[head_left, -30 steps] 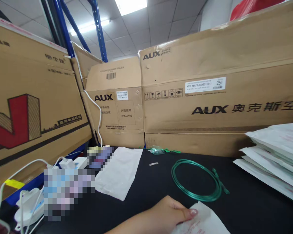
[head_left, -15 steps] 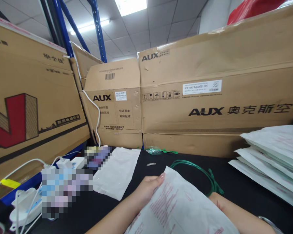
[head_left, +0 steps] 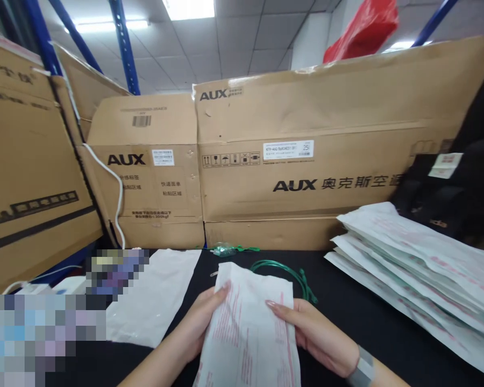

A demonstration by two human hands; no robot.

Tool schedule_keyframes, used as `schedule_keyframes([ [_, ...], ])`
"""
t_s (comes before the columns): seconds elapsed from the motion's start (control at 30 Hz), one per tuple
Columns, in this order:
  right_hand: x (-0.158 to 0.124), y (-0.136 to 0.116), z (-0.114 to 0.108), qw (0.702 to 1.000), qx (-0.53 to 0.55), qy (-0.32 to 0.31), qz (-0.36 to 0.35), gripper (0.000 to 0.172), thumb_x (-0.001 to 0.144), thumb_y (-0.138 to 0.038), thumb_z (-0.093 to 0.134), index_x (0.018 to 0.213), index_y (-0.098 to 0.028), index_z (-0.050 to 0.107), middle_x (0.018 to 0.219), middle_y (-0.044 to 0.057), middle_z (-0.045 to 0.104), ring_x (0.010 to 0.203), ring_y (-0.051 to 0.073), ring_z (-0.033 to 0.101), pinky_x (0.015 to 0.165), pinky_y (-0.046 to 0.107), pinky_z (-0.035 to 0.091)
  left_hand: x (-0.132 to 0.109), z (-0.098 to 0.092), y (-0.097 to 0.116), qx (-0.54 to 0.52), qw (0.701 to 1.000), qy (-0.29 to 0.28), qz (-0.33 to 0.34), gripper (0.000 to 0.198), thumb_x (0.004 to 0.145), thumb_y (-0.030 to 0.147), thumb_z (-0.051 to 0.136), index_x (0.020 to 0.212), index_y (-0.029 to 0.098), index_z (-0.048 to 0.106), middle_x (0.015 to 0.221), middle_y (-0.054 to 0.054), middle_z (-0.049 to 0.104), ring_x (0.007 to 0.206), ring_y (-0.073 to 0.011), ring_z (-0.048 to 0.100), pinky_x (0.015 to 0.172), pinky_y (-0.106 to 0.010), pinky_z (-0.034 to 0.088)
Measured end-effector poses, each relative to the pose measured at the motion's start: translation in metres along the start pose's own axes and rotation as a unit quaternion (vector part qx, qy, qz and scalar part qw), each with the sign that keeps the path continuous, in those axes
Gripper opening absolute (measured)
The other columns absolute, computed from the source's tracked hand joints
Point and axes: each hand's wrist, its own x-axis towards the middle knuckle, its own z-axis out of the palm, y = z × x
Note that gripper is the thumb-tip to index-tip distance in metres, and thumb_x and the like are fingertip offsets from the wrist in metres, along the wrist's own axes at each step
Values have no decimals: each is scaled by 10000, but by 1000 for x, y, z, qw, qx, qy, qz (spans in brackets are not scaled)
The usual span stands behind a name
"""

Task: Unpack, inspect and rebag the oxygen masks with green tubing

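Between my two hands, in the head view, is a white paper-like pouch [head_left: 252, 328] printed with red text. My left hand [head_left: 207, 309] grips its left edge, thumb on the front face and the other fingers hidden behind. On the right edge my right hand [head_left: 306, 320] pinches it the same way, thumb on top. Whatever lies inside the pouch cannot be seen. Just behind it a coil of green tubing [head_left: 284, 266] rests on the black tabletop [head_left: 306, 365]. A small metal piece [head_left: 213, 274] shows partly beside the pouch's top left corner.
Several printed white pouches [head_left: 411, 269] are stacked at the right. A flat white sheet or bag [head_left: 157, 295] lies at left. Cardboard boxes [head_left: 242, 199] wall off the back, with a clear and green item [head_left: 223, 249] before them. A power strip [head_left: 70, 285] and cables sit left.
My view has turned right. The pouch has come more upright and narrower. My right hand, earlier mostly hidden behind the pouch, now holds its right edge with the thumb in front.
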Motion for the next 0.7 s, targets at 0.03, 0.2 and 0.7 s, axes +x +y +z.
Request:
schedule_keyframes([
  [0.03, 0, 1, -1, 1000, -4, 8, 4, 415, 743, -376, 602, 1052, -99, 608, 896, 125, 672, 831, 215, 626, 828, 374, 454, -1, 1, 0, 11, 1000, -21, -15, 415, 757, 369, 565, 1065, 92, 588, 914, -148, 686, 788, -258, 647, 737, -371, 474],
  [0.2, 2, 4, -10, 999, -11, 35, -14, 428, 719, -446, 600, 950, -90, 653, 782, 107, 679, 733, 189, 631, 717, 320, 484, -5, 2, 3, 31, 998, -39, -31, 327, 717, 246, 628, 991, 66, 622, 833, -150, 699, 726, -234, 652, 695, -332, 479],
  [0.7, -38, -16, -19, 797, -261, 437, -324, 315, 698, -497, 562, 797, -229, 694, 933, 59, 670, 948, 290, 562, 865, 391, 433, -22, 20, 13, 204, 970, -115, 68, 561, 464, 198, 793, 1002, 164, 637, 922, -66, 690, 900, -242, 601, 812, -322, 445],
])
